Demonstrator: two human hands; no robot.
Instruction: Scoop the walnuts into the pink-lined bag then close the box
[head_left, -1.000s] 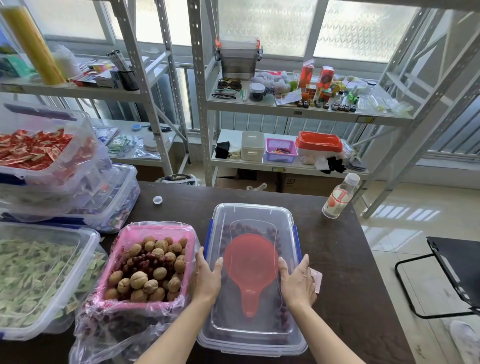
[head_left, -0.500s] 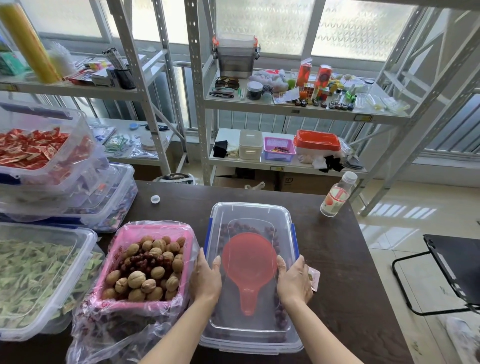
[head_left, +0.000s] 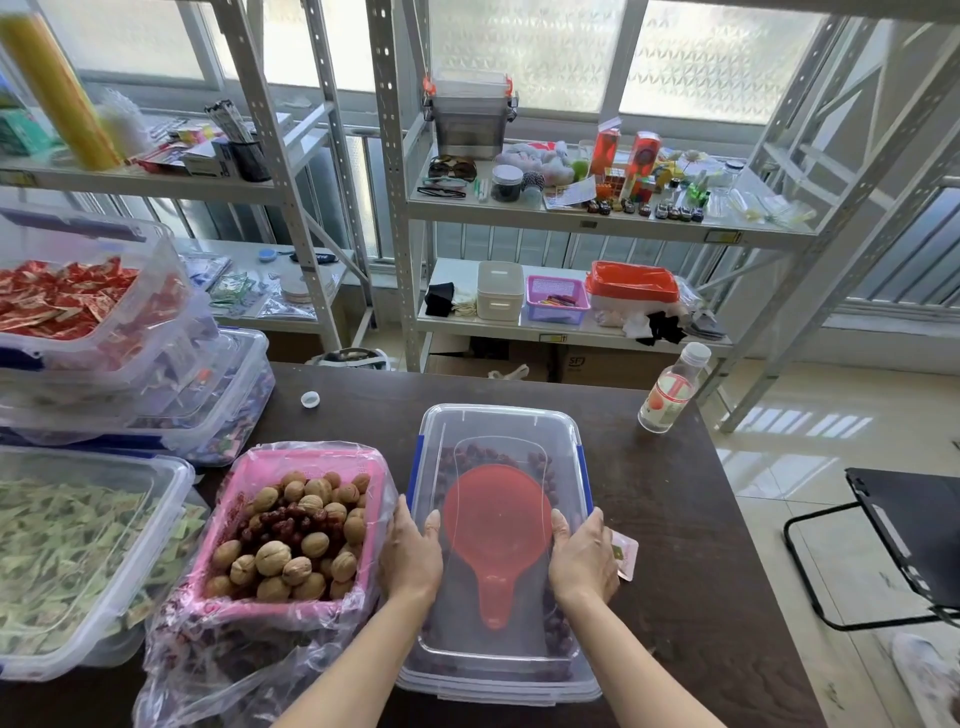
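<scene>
A clear plastic box (head_left: 498, 426) with its lid on sits in the middle of the dark table. Through the lid I see a red scoop (head_left: 496, 525) lying on dark red dates. My left hand (head_left: 410, 558) presses on the lid's left edge and my right hand (head_left: 582, 558) on its right edge, fingers spread flat. To the left stands the pink-lined bag (head_left: 244, 478), wrapped in clear plastic, filled with walnuts (head_left: 291, 564) and some red dates.
Clear bins of green packets (head_left: 78, 551) and red packets (head_left: 67, 301) are stacked at the left. A small bottle (head_left: 670, 389) stands at the table's far right; a white cap (head_left: 310, 399) lies near the back. Metal shelves stand behind; a black chair (head_left: 904, 540) is to the right.
Both hands have stayed on the lid, shifting only slightly along its side edges. The box and bag have not moved.
</scene>
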